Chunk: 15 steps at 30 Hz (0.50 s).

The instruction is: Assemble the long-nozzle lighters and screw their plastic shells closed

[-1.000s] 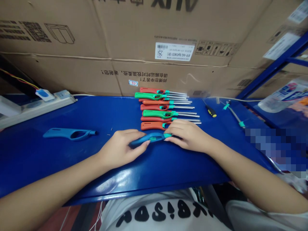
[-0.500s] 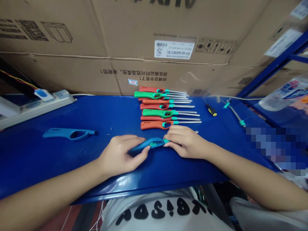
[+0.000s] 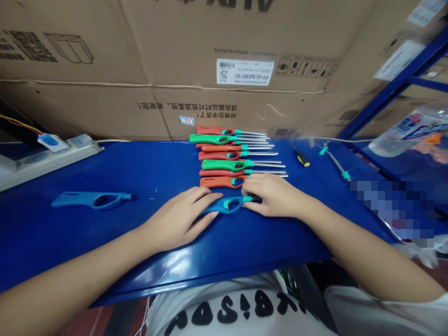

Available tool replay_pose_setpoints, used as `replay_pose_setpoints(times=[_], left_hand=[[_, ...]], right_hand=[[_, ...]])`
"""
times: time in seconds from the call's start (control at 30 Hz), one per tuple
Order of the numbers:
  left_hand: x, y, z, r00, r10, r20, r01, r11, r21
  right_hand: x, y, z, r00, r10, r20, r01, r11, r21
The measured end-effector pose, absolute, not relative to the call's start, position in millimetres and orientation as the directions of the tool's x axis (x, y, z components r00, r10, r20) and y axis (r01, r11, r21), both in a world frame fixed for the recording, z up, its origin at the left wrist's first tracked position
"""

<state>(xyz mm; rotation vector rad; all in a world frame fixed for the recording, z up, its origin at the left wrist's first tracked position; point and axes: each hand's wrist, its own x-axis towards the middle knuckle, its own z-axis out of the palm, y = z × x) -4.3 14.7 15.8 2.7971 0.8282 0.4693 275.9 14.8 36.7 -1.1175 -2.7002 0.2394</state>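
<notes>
A blue long-nosed lighter (image 3: 229, 206) with a teal trigger and collar lies crosswise between my hands, just in front of a row of similar lighters. My left hand (image 3: 184, 215) grips its handle, fingers over the top and thumb along the near side. At the other end, my right hand (image 3: 275, 196) closes round the collar and nozzle, hiding most of the metal tube. Beyond them lie several red, orange and green lighters, among them an orange lighter (image 3: 217, 182) and a green lighter (image 3: 220, 164), their metal tubes pointing right. Left of my hands rests a blue lighter body (image 3: 91, 199) without a tube.
A power strip (image 3: 45, 161) stands at the left edge of the blue table (image 3: 168, 168). Two small pins lie left of my hands. A screwdriver (image 3: 301, 158) and a loose metal tube (image 3: 336, 164) are at the right. Behind rises a large cardboard box (image 3: 168, 42).
The held lighter has turned from edge-on to lying flatter, and both hands have moved slightly forward with it, closer to the row. My view has shifted a little to the right.
</notes>
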Motion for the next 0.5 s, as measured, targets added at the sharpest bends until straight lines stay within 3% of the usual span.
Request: replay_pose_setpoints(times=[0.2, 0.33, 0.43, 0.5], left_hand=[[-7, 19, 13, 0.836, 0.521, 0.171, 0.455, -0.833, 0.315], [-7, 19, 14, 0.837, 0.527, 0.146, 0.468, -0.829, 0.306], [-9, 19, 18, 0.827, 0.537, 0.166, 0.484, -0.831, 0.272], [-11, 20, 20, 0.819, 0.543, 0.186, 0.497, -0.833, 0.242]], right_hand=[[287, 16, 49, -0.667, 0.745, -0.013, 0.727, 0.646, -0.234], [292, 18, 50, -0.676, 0.735, -0.059, 0.705, 0.621, -0.342], [303, 27, 50, -0.634, 0.773, -0.011, 0.714, 0.580, -0.393], [316, 37, 50, -0.458, 0.883, 0.101, 0.818, 0.463, -0.343]])
